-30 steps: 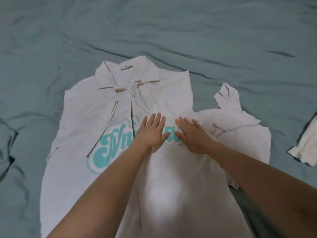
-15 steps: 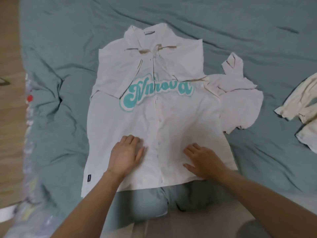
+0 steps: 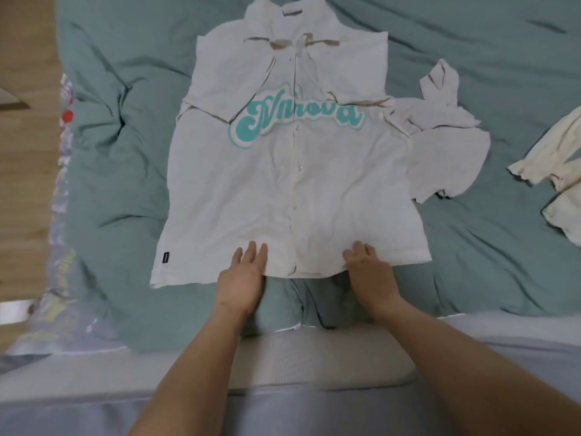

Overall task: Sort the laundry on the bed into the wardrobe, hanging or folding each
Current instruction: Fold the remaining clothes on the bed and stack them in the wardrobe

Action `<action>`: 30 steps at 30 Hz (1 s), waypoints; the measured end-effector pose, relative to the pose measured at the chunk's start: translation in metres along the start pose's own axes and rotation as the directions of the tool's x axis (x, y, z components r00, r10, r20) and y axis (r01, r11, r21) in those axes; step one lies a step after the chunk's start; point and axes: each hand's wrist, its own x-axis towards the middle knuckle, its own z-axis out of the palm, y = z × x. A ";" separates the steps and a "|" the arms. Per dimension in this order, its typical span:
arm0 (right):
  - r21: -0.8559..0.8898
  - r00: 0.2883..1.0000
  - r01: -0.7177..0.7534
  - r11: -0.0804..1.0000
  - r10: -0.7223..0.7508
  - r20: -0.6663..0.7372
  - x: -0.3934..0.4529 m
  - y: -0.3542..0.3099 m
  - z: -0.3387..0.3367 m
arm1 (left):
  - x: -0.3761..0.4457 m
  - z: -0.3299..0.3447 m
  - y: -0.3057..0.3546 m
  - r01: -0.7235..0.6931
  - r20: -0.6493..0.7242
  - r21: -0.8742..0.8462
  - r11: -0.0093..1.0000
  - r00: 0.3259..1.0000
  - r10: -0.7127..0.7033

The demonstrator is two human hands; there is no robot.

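Shirt (image 3: 292, 184) flat on the bed (image 3: 125, 152), collar far, hem near, left hand (image 3: 243, 278) and right hand (image 3: 369, 272) on the hem, more clothes (image 3: 553, 171) to the right

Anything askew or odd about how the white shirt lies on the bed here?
Yes. The white shirt lies flat and buttoned, but its sleeves are uneven: the left sleeve is folded onto the chest, while the right sleeve sprawls crumpled on the bed sheet.

We see two bare forearms coming in from six o'clock, no sleeves, watch or rings showing on them. Our left hand (image 3: 240, 280) and right hand (image 3: 371, 275) are uncovered, no gloves, with short plain nails.
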 end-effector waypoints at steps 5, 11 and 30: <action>0.087 0.998 -0.011 0.996 0.016 -0.054 -0.004 0.009 0.005 | 0.001 0.001 -0.001 -0.003 -0.007 -0.045 0.999 1.000 0.003; 0.007 0.964 0.075 0.997 -0.071 -0.256 0.004 0.021 -0.021 | 0.003 -0.023 0.001 -0.110 -0.160 0.114 0.987 0.979 0.128; -0.079 0.735 -0.072 0.994 -0.001 -0.678 0.269 0.056 -0.255 | 0.223 -0.319 0.032 -0.003 -0.465 0.328 0.945 0.870 0.164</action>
